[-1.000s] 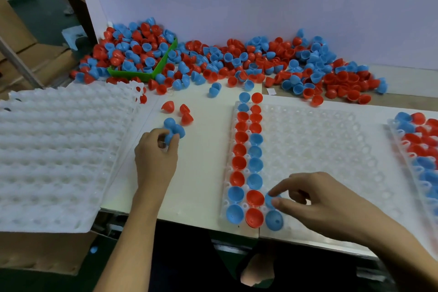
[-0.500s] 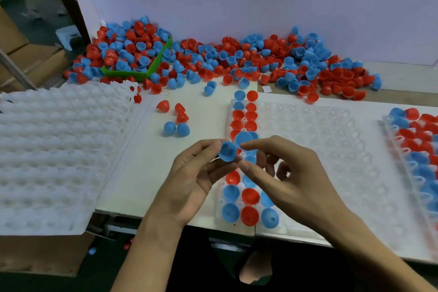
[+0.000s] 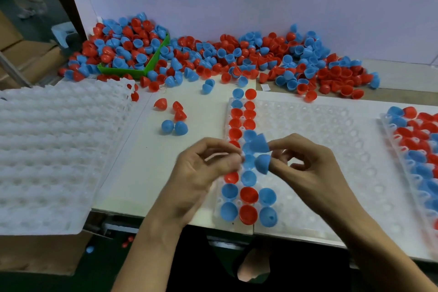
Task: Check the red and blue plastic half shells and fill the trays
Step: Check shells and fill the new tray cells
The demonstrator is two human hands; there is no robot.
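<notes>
Two blue half shells [image 3: 260, 153] sit pinched in the right hand [image 3: 305, 168] above the middle tray [image 3: 331, 173], left hand [image 3: 203, 168] loosely curled beside, seemingly empty; checking underway, seating them in empty pockets likely follows.

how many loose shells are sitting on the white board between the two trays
6: three red, two blue, another blue near the pile. None seem hidden.

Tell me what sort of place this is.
Probably a small factory sorting or packing bench: a loose heap of red and blue half shells lies against the back board, white moulded trays are being filled in rows, and cardboard cartons stand at left.
</notes>
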